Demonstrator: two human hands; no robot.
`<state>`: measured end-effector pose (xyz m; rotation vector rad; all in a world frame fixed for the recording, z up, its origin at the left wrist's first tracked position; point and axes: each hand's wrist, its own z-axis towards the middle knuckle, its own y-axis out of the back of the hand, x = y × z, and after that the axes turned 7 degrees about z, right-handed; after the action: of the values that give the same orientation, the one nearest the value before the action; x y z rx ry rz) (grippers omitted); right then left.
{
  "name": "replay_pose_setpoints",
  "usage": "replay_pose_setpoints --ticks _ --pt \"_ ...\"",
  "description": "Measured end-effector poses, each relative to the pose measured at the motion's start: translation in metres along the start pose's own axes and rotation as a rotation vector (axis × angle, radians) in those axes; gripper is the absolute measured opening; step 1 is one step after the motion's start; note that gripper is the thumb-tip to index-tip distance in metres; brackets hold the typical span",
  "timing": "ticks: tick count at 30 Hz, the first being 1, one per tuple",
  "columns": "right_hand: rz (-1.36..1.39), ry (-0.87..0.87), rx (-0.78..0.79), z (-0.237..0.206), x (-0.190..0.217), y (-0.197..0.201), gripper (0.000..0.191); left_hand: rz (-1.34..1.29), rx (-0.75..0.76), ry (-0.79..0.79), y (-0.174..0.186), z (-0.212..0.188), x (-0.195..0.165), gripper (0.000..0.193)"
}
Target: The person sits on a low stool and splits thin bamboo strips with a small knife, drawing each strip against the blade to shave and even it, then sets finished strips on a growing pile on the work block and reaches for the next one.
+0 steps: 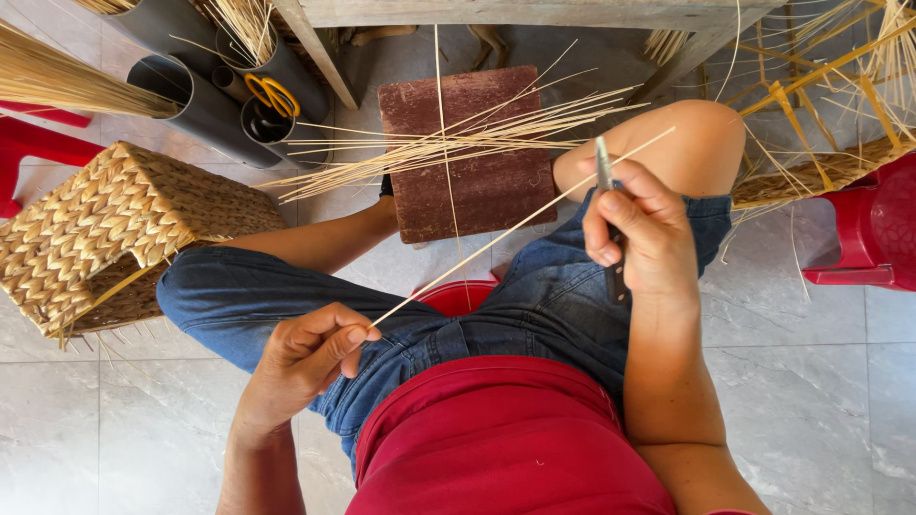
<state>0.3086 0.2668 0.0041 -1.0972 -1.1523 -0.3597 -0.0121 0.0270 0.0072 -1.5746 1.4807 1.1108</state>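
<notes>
— What is held, and where?
— A thin pale reed strip point(515, 229) is stretched over the lap: its near end is pinched by the left hand point(305, 358), while a small knife point(609, 215) is gripped by the right hand point(644, 234).
— How would it handle?
— It is judged light, springy and easily snapped; best pinched near the ends.

A pale straw-coloured strip point(515, 227) crosses blue denim shorts point(534, 305), near a reddish-brown block point(477, 162) and a tan basket point(114, 229) in herringbone weave.

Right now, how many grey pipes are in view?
4, all at top left. A large one at the top edge, a large one below it, one holding sticks, one beneath. A smaller tube may sit between them; more may be hidden.
</notes>
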Motion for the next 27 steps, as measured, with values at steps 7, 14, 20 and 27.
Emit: replay_pose_setpoints --ticks 7,14,20,27 --pt "0.072 0.159 -0.117 0.008 0.017 0.04 0.033 0.074 -0.046 0.019 0.012 -0.008 0.008 0.018" --pt "-0.047 0.064 -0.015 -0.004 0.012 -0.003 0.051 0.053 -0.115 0.001 0.008 -0.001 0.009 0.018" --pt "-0.216 -0.225 0.261 -0.002 -0.023 -0.057 0.038 0.12 -0.04 -0.057 -0.006 0.006 -0.006 0.019" --pt "-0.203 -0.344 0.333 -0.004 -0.045 -0.08 0.034 0.196 -0.067 -0.124 -0.028 0.016 -0.02 0.018"
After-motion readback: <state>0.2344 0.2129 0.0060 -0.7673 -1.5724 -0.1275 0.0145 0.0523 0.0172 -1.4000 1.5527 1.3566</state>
